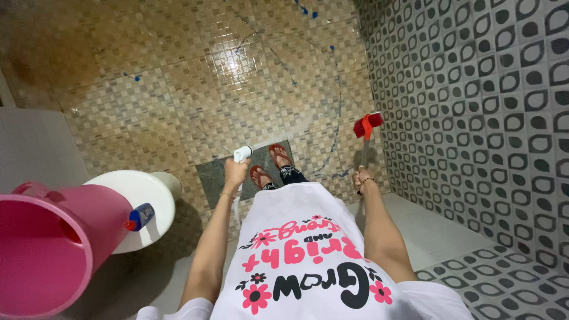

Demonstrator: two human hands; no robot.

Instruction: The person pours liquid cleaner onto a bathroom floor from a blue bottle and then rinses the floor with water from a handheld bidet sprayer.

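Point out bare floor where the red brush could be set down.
Free: the beige mosaic tile floor ahead of the red sandals, up to the patterned grey wall. Crowded: lower left, with the pink plastic bucket, white toilet lid and blue-capped bottle.

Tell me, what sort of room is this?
Most likely a bathroom: a white toilet stands on a wet mosaic floor, the right wall is tiled, and a pink bucket sits close by.
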